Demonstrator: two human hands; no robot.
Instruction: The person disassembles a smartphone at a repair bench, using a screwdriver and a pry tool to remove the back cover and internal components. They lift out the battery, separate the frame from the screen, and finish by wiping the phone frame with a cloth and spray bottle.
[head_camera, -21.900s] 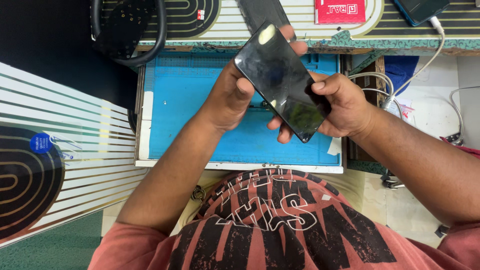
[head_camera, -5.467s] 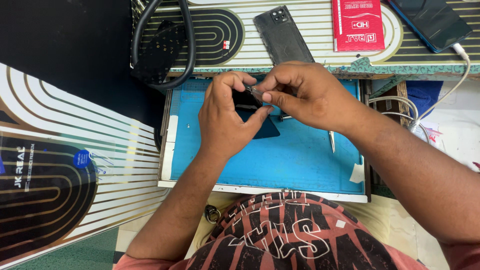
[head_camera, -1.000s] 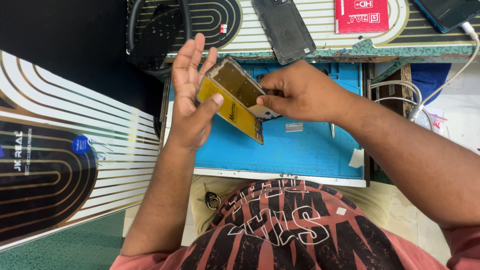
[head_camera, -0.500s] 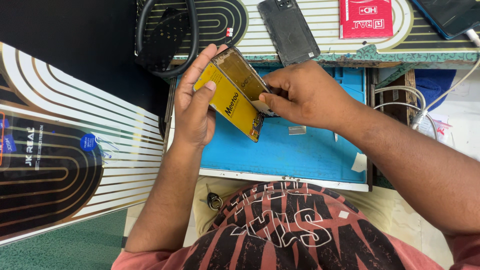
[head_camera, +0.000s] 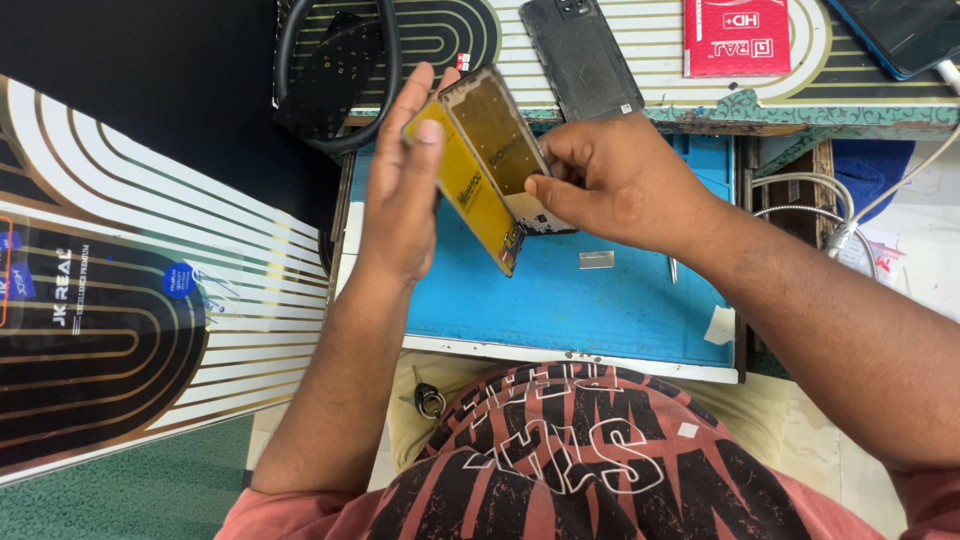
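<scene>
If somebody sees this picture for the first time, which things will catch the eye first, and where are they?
In the middle, above the blue work mat, the left hand and the right hand hold an opened phone, its yellow screen part spread apart from the frame. Behind them, a dark back cover and a red packet lie on the striped surface.

Red shirt (head_camera: 590, 470), black-white lettering, bare forearms.

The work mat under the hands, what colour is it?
The mat is bright blue, seen best in the head view, lying below both hands.
</scene>
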